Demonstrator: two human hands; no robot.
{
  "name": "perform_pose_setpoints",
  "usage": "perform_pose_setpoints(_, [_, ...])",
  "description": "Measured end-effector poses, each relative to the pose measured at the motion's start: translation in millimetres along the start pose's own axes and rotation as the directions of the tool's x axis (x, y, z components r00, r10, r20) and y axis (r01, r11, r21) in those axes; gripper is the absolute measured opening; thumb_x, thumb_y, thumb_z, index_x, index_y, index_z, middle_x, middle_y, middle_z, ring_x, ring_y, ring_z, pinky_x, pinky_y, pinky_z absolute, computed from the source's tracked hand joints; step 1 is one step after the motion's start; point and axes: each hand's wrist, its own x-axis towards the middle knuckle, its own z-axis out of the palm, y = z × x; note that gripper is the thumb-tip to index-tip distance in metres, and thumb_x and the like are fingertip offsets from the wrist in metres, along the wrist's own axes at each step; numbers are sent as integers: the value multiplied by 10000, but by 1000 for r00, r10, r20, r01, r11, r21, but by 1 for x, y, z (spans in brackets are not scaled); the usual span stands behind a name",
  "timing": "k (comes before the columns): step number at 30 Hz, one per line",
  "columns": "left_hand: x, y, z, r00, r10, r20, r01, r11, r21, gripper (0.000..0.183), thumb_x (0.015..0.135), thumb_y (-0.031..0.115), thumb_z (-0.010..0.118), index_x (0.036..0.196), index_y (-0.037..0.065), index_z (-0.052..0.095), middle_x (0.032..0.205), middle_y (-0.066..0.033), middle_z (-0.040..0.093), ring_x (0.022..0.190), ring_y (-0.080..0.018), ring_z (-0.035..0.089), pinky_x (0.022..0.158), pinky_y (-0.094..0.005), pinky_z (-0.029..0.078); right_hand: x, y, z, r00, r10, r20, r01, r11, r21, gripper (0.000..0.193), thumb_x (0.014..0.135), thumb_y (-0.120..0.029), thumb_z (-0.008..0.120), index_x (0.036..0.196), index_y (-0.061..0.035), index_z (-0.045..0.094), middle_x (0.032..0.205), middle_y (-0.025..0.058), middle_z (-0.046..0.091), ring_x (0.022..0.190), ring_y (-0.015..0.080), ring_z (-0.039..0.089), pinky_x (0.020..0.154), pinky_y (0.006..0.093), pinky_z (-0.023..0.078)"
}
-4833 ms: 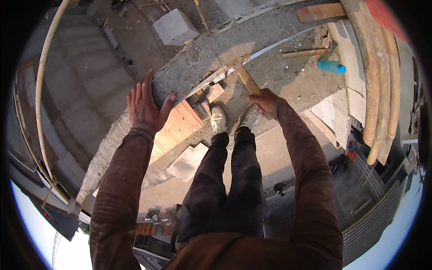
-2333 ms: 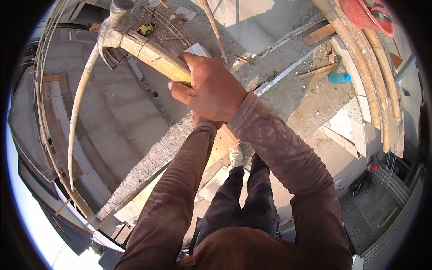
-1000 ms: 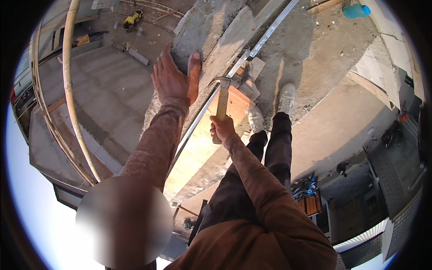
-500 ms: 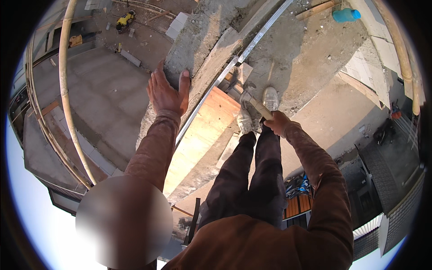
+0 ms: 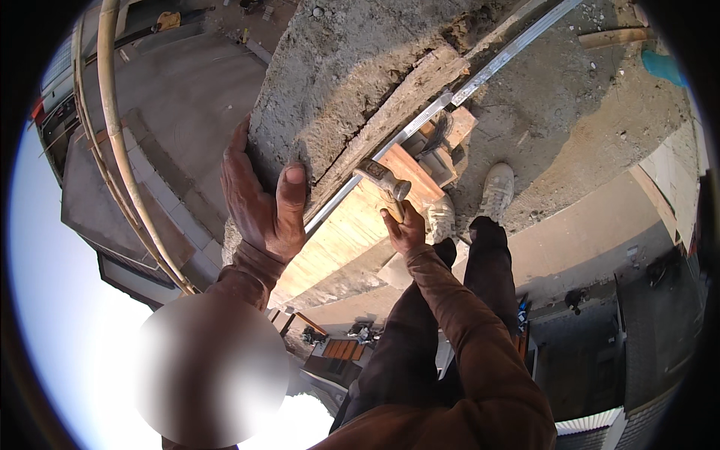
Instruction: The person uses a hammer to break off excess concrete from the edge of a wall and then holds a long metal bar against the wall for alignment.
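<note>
My right hand (image 5: pixel 409 232) is closed round the handle of a hammer (image 5: pixel 381 178), high up near its head. The hammer head is over the metal bar (image 5: pixel 514 52) and the edge of the pale wooden board (image 5: pixel 341 225); whether it touches them I cannot tell. My left hand (image 5: pixel 259 206) has its fingers stretched and thumb apart, against the edge of the rough concrete top (image 5: pixel 330 75). A rough timber strip (image 5: pixel 397 105) runs between that concrete and the metal bar. Short wood blocks (image 5: pixel 439 165) sit beside the board, near my shoes.
Bamboo poles (image 5: pixel 112 112) rise on the left, past a lower grey floor (image 5: pixel 187 82). A wood offcut (image 5: pixel 616 37) and a blue bottle (image 5: pixel 664 67) lie at the far right. Below my feet level, a paved strip (image 5: pixel 577 225) and rooftops show on the right.
The hammer has swung up and left from beside my legs to the metal bar, my right hand now nearer its head. My left hand stays at the concrete edge. The view has shifted.
</note>
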Motion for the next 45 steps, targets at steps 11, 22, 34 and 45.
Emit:
perform_pose_setpoints(11, [7,17,6,998,-16,56,16,1000,-7,964,901,634,517,1460,-104,246,1350,-248,442,1257,-309,452,1079,-448,343,51,100,25,963,-183,199,170,982,80,453,730,53,711,1152,-62,591,1062,179,627,981,387,628,850,415,517])
perform_pose_setpoints(22, [3,-4,-3,999,46,-13,-46,999,28,860,870,615,615,1396,-41,435,1147,-204,560,1018,-324,552,933,-447,424,13,-7,-46,948,-13,318,141,913,-383,311,837,-91,702,1112,-53,562,911,196,645,877,387,656,727,452,520])
perform_pose_setpoints(34, [-4,11,-19,1000,-23,4,21,974,224,784,850,562,646,1433,85,433,1254,-204,563,1165,-370,537,1020,-492,382,-70,-278,-201,636,604,479,17,610,-792,408,905,-257,658,1179,34,579,1028,262,693,997,443,661,904,492,515])
perform_pose_setpoints(45, [-6,12,-23,990,-122,68,102,965,243,825,864,658,582,1453,105,421,1264,-181,547,1242,-338,489,1086,-490,344,-100,-198,-175,991,134,29,-127,974,-190,91,917,-103,622,957,-37,573,862,129,647,692,282,642,620,382,512])
